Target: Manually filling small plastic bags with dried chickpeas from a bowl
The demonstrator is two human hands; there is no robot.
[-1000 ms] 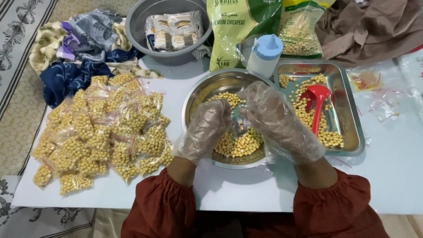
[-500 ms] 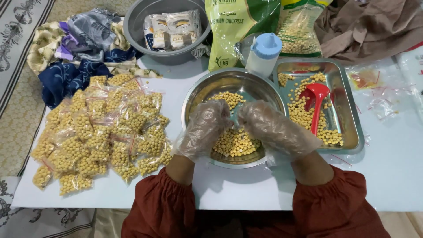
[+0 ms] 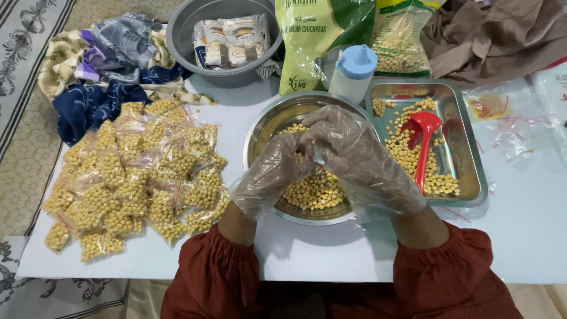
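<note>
Cloths: crumpled heap, blue and patterned, at the table's far left corner.
Packets: many small clear bags of chickpeas, piled on the left of the white table.
Grey basin: behind the packets, held wrapped packages.
Left hand: in a clear plastic glove, forearm rose from a red sleeve, wrist bent inward over the bowl; fingers curled, tips met the right hand's. Pinched something small; what it was could not be told.
Bowl: round steel, centre of table, directly under both hands; loose chickpeas lay in its bottom.
Right hand: gloved likewise, arched above the bowl, palm down, fingers bent toward the left fingertips. Closed in a pinch; contents hidden.
Bottle: clear with blue cap, upright just behind the bowl.
Green bag: stood behind the bottle.
Tray: steel, rectangular, just right of the bowl, with scattered chickpeas and a red scoop.
Brown cloth: far right corner.
</note>
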